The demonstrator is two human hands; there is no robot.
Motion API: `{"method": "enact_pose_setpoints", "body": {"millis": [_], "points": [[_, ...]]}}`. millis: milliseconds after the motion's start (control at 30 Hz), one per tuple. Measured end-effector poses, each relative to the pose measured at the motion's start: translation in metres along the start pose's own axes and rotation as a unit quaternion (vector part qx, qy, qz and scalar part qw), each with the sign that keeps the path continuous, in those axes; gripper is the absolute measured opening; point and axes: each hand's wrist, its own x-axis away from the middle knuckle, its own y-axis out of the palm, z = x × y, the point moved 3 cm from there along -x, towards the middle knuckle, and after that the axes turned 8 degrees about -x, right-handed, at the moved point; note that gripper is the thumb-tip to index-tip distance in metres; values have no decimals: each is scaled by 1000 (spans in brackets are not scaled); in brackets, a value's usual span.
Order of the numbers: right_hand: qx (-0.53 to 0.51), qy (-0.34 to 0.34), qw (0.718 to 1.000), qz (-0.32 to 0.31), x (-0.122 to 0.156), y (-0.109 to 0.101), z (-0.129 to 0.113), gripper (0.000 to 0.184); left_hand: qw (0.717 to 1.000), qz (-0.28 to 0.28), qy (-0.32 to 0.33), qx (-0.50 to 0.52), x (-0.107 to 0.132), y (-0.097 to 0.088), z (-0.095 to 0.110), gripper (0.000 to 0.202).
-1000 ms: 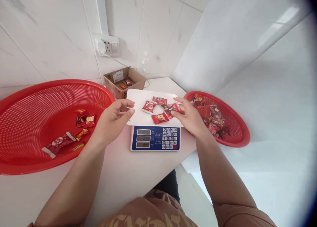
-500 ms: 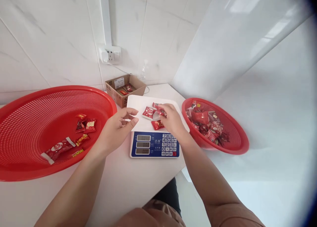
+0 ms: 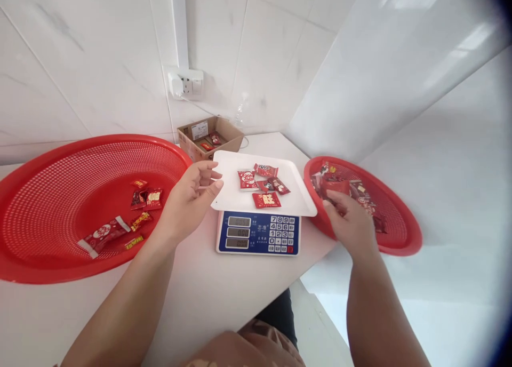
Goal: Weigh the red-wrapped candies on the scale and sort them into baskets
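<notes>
Several red-wrapped candies (image 3: 266,199) lie grouped on the white pan (image 3: 228,199) of a blue digital scale (image 3: 259,233). At the pan's left edge is my left hand (image 3: 194,199), its fingers apart and curved, with nothing in it. My right hand (image 3: 351,220) is over the near rim of the right red basket (image 3: 408,239), fingers loosely bent and apart, no item showing between them. Inside that basket, partly hidden by the hand, is a pile of wrapped candies (image 3: 362,191).
A large red perforated basket (image 3: 52,196) on the left holds several wrapped pieces, one a long packet (image 3: 104,234). Behind the scale stands a small cardboard box (image 3: 230,141) with a few candies. A plugged-in wall socket (image 3: 187,85) and its cord are at the back.
My right hand has left the candies on the scale pan and moved right to the right basket. The candies stay on the pan. My left hand keeps its place beside it.
</notes>
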Motion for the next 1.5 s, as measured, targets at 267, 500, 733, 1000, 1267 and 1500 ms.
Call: {"method": "enact_pose_setpoints", "body": {"millis": [267, 500, 733, 1000, 1267, 1500], "points": [[138, 58, 987, -49, 9, 13, 21, 46, 1000, -12, 1, -2, 1, 2, 2, 33], [174, 67, 982, -17, 13, 18, 17, 47, 1000, -14, 1, -21, 0, 4, 1, 33], [182, 82, 980, -10, 15, 19, 12, 49, 1000, -22, 0, -9, 0, 7, -2, 34], [184, 94, 978, -26, 15, 20, 10, 51, 997, -53, -25, -45, 0, 10, -5, 36], [187, 79, 979, -32, 15, 20, 13, 47, 993, -68, -30, -88, 5, 15, -2, 36], [196, 51, 979, -9, 16, 22, 18, 44, 996, 38, 45, -64, 8, 5, 13, 32]]}}
